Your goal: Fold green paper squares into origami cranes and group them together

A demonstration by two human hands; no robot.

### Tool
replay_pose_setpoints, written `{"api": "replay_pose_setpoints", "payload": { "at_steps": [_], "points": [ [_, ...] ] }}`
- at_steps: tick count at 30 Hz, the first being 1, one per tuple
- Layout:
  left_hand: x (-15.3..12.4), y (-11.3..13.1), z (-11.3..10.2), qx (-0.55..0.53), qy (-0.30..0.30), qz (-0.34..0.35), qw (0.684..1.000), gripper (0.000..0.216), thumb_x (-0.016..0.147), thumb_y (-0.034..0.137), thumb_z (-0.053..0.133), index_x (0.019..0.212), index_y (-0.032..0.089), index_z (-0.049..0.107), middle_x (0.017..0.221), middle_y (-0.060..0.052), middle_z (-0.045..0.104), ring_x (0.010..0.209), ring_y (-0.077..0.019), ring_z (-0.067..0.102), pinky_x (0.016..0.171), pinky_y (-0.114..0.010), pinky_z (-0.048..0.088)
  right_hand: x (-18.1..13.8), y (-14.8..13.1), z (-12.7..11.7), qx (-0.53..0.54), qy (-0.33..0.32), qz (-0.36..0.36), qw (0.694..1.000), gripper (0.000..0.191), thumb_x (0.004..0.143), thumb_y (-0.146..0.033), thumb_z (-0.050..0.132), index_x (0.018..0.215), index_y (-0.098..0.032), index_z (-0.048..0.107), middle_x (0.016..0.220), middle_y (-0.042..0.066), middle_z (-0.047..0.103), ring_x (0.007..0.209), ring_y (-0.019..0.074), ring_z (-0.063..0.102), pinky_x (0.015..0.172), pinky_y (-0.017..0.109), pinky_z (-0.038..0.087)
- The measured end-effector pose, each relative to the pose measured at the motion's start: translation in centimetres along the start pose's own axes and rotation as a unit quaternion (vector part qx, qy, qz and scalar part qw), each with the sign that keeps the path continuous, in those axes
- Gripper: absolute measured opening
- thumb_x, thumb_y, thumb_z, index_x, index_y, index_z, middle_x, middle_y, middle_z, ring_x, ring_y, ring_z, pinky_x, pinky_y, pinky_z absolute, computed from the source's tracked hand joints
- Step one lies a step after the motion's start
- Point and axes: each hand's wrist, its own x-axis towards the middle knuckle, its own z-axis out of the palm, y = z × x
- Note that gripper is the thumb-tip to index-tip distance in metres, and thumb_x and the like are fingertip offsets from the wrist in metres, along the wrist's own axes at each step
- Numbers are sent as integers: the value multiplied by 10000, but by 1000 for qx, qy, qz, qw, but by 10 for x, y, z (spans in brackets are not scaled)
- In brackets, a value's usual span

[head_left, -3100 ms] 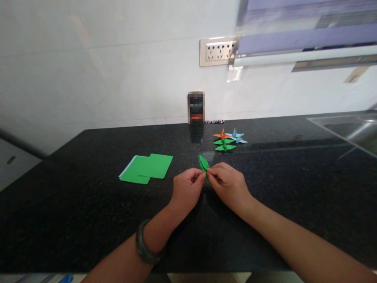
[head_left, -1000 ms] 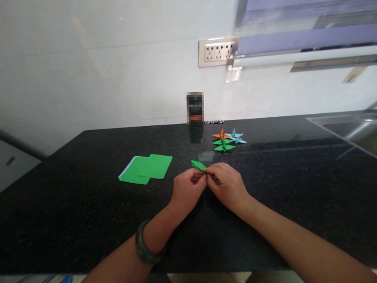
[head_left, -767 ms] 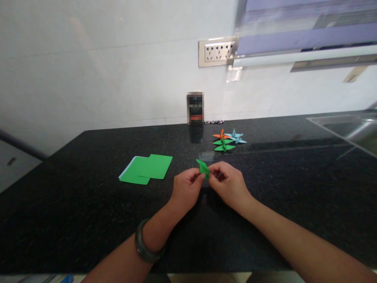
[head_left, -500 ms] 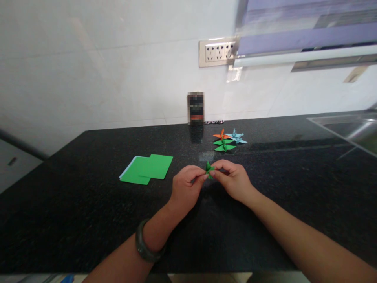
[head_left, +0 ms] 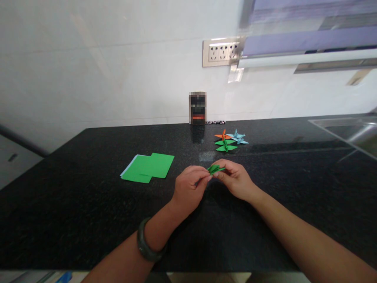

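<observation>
A small folded green paper piece [head_left: 216, 169] is pinched between both my hands just above the black countertop [head_left: 88, 220]. My left hand [head_left: 191, 186] grips its left end with thumb and forefinger, fingers curled. My right hand [head_left: 234, 179] pinches its right end, fingers closed. Much of the paper is hidden between the fingertips. A dark bangle sits on my left wrist.
A stack of green paper sheets [head_left: 148, 168] lies to the left. Three folded paper figures, orange [head_left: 223, 136], light blue [head_left: 239, 137] and green [head_left: 226, 146], sit further back. A blurred dark box [head_left: 197, 108] stands against the wall. A steel sink [head_left: 350, 131] is at right.
The green paper pointed up and left between my fingers; it has been turned and now lies flatter, pointing right. Both hands shifted slightly away from me.
</observation>
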Motion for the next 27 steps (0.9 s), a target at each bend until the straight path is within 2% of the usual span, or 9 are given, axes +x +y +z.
{"api": "replay_pose_setpoints", "payload": {
  "at_steps": [6,10,15,19,27],
  "points": [
    [0,0,-1,-4,-28,-53,998,75,772,157,562,736,180,623,713,-8,645,684,-120,592,648,-238,476,0,-3,-4,-7,-36,-1,999,96,812,-261,556,790,-173,586,743,24,585,713,140,546,684,282,447],
    [1,-2,-1,-24,-36,-54,998,51,756,167,583,728,182,623,840,-40,640,814,-147,593,738,-283,475,0,-6,-6,-13,-62,11,998,123,818,-279,547,798,-166,590,748,26,582,717,138,541,686,278,443],
    [0,-3,0,-68,-38,-55,995,60,764,170,583,721,186,622,804,-31,655,784,-139,601,729,-278,479,1,-6,-5,26,-52,26,998,167,794,-336,576,763,-172,590,726,15,583,692,132,545,661,266,453],
    [-1,-3,1,-87,-26,-58,994,41,741,154,611,714,174,634,791,-37,644,780,-135,599,721,-268,479,1,-4,-5,40,-47,29,998,145,784,-315,591,770,-171,597,724,10,582,684,126,538,666,265,447],
    [-2,-2,0,-80,-16,-64,995,42,738,164,615,700,167,633,753,-33,638,739,-129,594,692,-255,475,1,-6,-5,38,-50,37,997,165,779,-336,595,774,-171,597,709,9,584,675,128,543,662,265,449]
  ]
}}
